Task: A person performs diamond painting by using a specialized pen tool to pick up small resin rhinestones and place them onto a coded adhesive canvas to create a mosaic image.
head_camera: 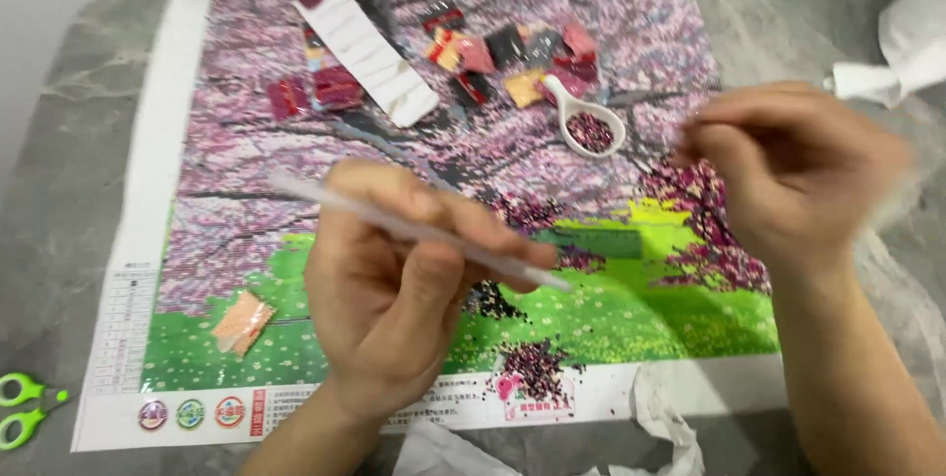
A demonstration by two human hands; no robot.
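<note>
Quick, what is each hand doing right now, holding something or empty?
Left hand: closed on a white pen-like stick, over the pink and green bead canvas.
Right hand: fingers pinched together, blurred; cannot tell whether it holds anything.

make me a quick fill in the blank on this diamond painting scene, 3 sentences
1. The left hand holds a white ____ over the canvas.
2. The small white tray holds dark red ____.
3. The scissors at the table's left edge have ____ handles.

Missing words: pen; beads; green
</note>
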